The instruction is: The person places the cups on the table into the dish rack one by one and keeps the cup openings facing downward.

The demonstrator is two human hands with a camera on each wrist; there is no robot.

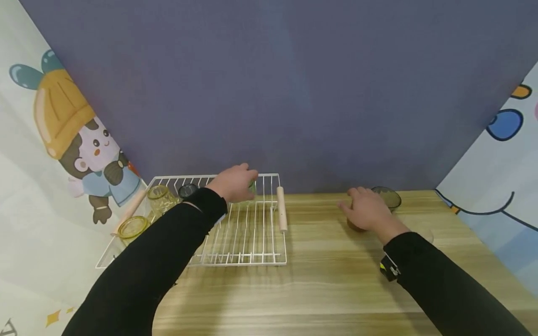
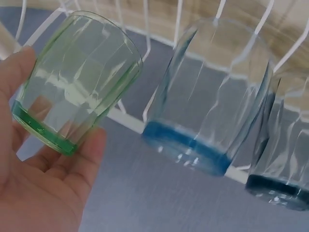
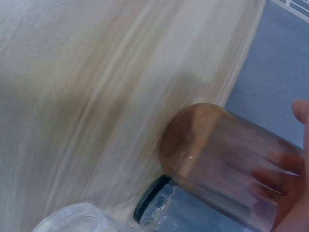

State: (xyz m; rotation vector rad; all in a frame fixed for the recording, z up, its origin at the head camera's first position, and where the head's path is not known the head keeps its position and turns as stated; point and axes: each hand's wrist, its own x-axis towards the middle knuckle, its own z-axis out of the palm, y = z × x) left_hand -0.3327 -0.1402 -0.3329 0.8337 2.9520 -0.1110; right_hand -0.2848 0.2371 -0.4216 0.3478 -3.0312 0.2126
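Over the right part of a white wire rack, my left hand holds a green-based glass tumbler, its thumb on one side and fingers on the other. In the left wrist view a blue-based tumbler and a dark-based tumbler stand upside down beside it. My right hand is at a brown glass on the table, fingers showing through the glass and thumb spread away from it. Close by are a dark glass and a clear glass.
Yellow glasses sit at the rack's left end. Pale wooden handles flank the rack. It stands on a wood-grain table, against a blue-grey backdrop. Printed cloth hangs at both sides.
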